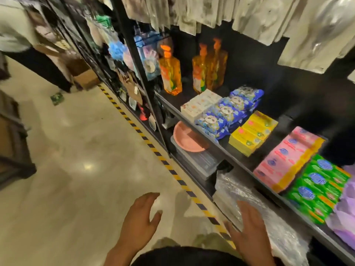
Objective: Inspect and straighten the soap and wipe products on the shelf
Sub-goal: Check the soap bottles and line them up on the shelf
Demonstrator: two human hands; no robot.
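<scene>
Wipe packs [228, 110] at one o'clock look soft, slippery; grip their sides. Your left hand [139, 221] and right hand [247, 227] hang spread, empty.

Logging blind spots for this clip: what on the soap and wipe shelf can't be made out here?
All in the head view:
- Print on the blue packs and yellow boxes: motion-blurred.
- Purple packs: cut off by the right edge.
- Shelf depth behind the orange pump bottles: lost in shadow.
- Goods under the clear wrap below: hidden by glare.
</scene>
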